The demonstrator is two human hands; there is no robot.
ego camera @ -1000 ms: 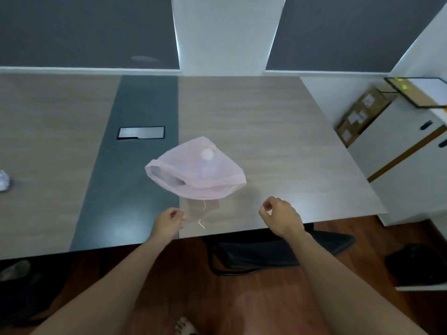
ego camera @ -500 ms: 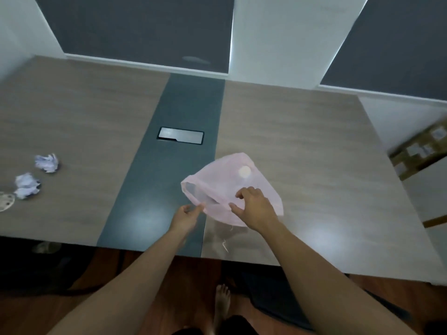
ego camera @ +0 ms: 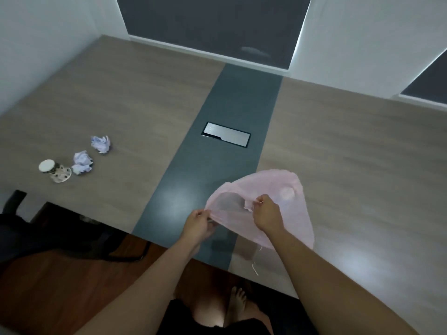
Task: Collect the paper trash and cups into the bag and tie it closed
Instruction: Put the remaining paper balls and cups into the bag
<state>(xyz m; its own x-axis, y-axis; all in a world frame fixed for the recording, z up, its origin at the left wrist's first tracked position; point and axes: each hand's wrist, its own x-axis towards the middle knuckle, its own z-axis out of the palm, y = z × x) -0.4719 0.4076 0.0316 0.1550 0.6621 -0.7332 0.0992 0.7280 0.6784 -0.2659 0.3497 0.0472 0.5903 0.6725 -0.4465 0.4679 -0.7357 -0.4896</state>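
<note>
Head view, left hand and right hand each pinched the rim of a thin pink plastic bag above the wood-and-grey table's near edge, crumpled white paper balls and a tipped patterned paper cup lay well apart at far left.

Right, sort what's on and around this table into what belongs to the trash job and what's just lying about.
Belongs to the job:
pink bag, its mouth held by the left hand and right hand
paper cup, on its side
crumpled paper, far one
crumpled paper, beside the cup

Just lying about:
metal cable hatch in the table's dark strip
black chair
</note>
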